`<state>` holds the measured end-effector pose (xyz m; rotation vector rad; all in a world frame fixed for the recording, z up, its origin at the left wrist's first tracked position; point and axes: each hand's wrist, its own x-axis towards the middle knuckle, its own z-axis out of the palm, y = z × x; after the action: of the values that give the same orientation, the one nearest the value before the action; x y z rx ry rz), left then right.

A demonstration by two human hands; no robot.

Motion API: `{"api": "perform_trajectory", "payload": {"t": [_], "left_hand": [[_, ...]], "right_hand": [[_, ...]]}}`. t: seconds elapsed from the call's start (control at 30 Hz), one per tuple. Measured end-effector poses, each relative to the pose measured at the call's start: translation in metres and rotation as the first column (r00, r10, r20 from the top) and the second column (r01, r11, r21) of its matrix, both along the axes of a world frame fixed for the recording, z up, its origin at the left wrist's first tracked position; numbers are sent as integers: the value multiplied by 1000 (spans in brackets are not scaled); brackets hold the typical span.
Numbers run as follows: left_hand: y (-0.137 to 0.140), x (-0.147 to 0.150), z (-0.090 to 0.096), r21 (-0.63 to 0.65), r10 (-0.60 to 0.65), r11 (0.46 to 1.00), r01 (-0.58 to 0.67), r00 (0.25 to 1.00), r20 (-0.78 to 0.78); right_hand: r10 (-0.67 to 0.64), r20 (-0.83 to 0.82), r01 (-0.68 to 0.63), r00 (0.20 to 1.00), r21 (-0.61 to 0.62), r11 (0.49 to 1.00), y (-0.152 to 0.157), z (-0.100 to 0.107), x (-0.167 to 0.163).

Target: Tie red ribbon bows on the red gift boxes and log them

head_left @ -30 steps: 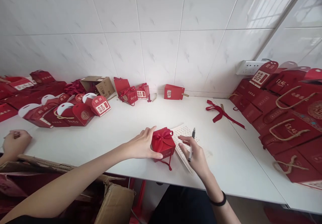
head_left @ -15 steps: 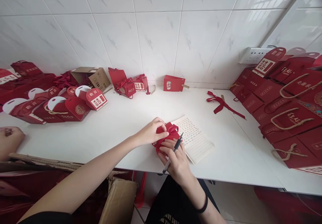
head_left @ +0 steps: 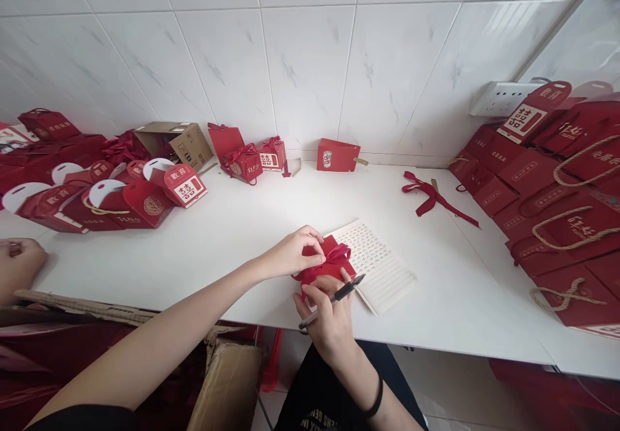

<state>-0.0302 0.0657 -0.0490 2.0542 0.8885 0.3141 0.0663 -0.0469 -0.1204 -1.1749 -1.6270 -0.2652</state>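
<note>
Near the table's front edge is a small red gift box [head_left: 327,243] with a dark red ribbon [head_left: 338,254] tied in a bow on top. My left hand [head_left: 296,254] is closed over its left side, thumb and forefinger pinching the ribbon by the knot. From the front, my right hand [head_left: 330,315] has curled fingers at the ribbon's near end, partly hiding the box. A black-and-clear pen [head_left: 349,287] is tucked between those fingers, its tip to the upper right. An open notebook [head_left: 390,289] with handwritten lines lies right beside the box.
Red boxes with rope handles [head_left: 557,224] are stacked at the right. More red boxes [head_left: 145,205] and a small brown carton [head_left: 191,147] stand left. A loose ribbon [head_left: 426,198] lies right of centre. Another person's hand [head_left: 19,266] rests at the left; a large carton [head_left: 227,379] is below.
My right hand has drawn back slightly towards me and its fingers have curled, turning the pen flatter. More of the box top shows. My left hand keeps its pinch. The camera view has shifted slightly.
</note>
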Motion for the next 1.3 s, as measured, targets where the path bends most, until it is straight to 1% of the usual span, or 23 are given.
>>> {"api": "perform_trajectory", "payload": {"t": [0.1, 0.3, 0.43, 0.6, 0.7, 0.83, 0.93, 1.07, 1.17, 1.27, 1.3], "left_hand": [[-1, 0, 1, 33, -15, 999, 15, 1000, 2], [-3, 0, 2, 58, -2, 998, 2, 1000, 3], [-5, 2, -2, 79, 42, 996, -42, 999, 9], [-7, 6, -11, 81, 99, 991, -104, 993, 62], [-7, 8, -11, 69, 110, 991, -115, 991, 71], [-8, 10, -10, 55, 117, 991, -122, 990, 80], [-7, 9, -11, 73, 115, 990, -123, 989, 97], [-7, 8, -13, 89, 121, 987, -130, 987, 104], [-7, 8, -13, 74, 116, 990, -123, 990, 83], [-6, 8, -12, 67, 109, 991, -115, 991, 82], [-6, 7, -11, 66, 103, 992, -109, 991, 86]], "right_hand": [[7, -34, -6, 999, 21, 1000, 1, -1, -3], [147, -136, -143, 980, 42, 989, 0, -3, 5], [228, -154, -223, 961, 51, 974, 0, -3, 10], [324, -239, -317, 915, 70, 946, 0, -3, 13], [378, -280, -373, 883, 71, 925, -1, -2, 14], [420, -282, -420, 863, 63, 905, -2, -1, 18], [465, -290, -471, 837, 54, 881, -3, -1, 20], [483, -316, -501, 816, 29, 865, -5, 1, 23], [510, -297, -533, 807, 4, 846, -9, 5, 23], [542, -245, -568, 804, -43, 822, -11, 12, 27], [545, -251, -569, 800, -29, 822, -11, 15, 31]]}}
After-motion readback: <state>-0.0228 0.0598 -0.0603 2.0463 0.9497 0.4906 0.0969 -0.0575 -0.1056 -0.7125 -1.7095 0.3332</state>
